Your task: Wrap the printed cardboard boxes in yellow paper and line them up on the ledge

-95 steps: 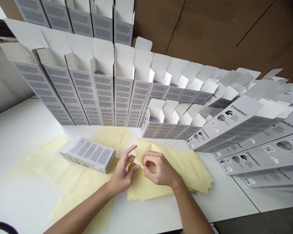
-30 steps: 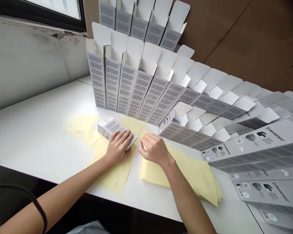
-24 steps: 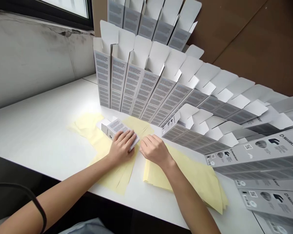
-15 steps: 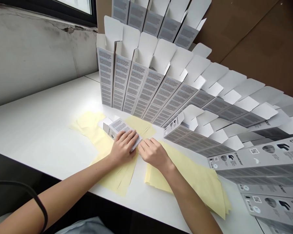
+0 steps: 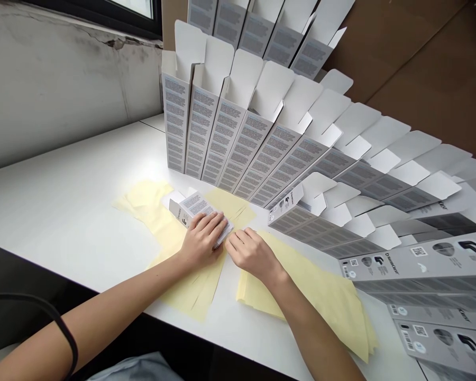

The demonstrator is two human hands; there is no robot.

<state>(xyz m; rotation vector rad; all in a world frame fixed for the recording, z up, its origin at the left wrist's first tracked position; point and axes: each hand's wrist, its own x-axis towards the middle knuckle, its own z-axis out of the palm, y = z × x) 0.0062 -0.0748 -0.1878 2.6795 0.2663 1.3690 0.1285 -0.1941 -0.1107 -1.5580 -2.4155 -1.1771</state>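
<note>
A small grey-and-white printed box (image 5: 192, 208) lies on its side on a yellow sheet (image 5: 158, 222) on the white table (image 5: 63, 211). My left hand (image 5: 201, 241) rests on top of the box, fingers laid over its near end, holding it down. My right hand (image 5: 252, 253) is just to the right of that end, fingers curled and pressed against the box's end, above a stack of yellow sheets (image 5: 321, 296). What the right fingers pinch is hidden.
A long row of tall open-topped boxes (image 5: 230, 132) leans along the back, with a shorter row (image 5: 325, 222) in front. Flat boxes (image 5: 420, 264) are piled at the right. Brown cardboard (image 5: 420, 63) stands behind. A grey wall (image 5: 63, 90) rises left.
My left hand has left the yellow sheet and now lies on the small box. My right hand has crept leftward to the box's end. The view has swung left.
</note>
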